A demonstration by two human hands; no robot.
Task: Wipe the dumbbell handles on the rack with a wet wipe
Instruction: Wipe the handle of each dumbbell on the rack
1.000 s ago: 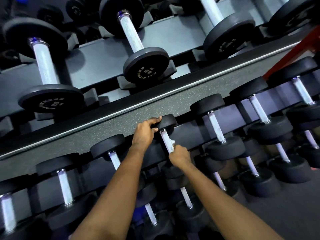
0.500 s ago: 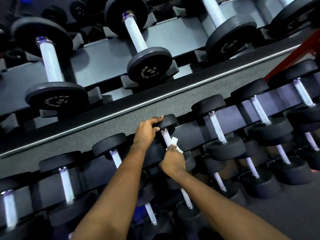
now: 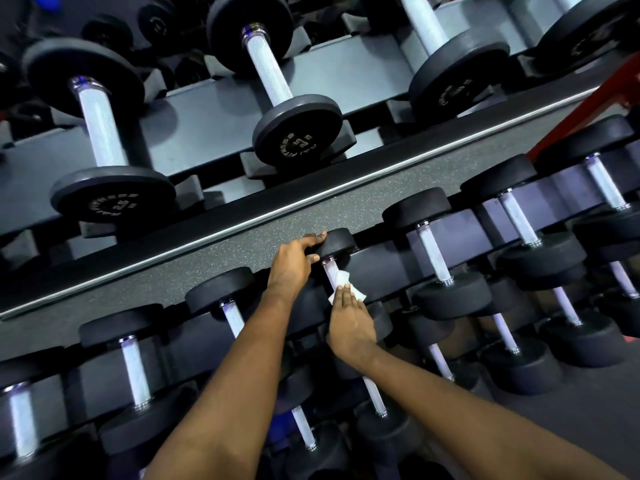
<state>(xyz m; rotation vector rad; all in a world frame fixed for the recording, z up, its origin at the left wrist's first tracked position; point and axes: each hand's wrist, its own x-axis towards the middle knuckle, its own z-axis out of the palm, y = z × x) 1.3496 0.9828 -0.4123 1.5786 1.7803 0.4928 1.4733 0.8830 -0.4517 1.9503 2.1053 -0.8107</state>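
Observation:
A small black dumbbell (image 3: 337, 242) with a pale metal handle (image 3: 331, 271) lies on the middle tier of the rack. My left hand (image 3: 292, 263) grips its far head, fingers curled over the top. My right hand (image 3: 349, 320) presses a white wet wipe (image 3: 346, 284) against the handle with straight fingers; the lower part of the handle is hidden under the hand.
Neighbouring black dumbbells (image 3: 436, 258) line the same tier on both sides, and more sit on the lower tier (image 3: 375, 400). Larger plate dumbbells (image 3: 277, 95) rest on the grey upper shelf (image 3: 214, 119). A speckled rack beam (image 3: 242, 251) runs between tiers. A red frame bar (image 3: 595, 105) stands at right.
My right hand went from gripping the handle to lying flatter on it, and the wipe now shows more, spread beside the handle. The left hand stayed on the dumbbell head.

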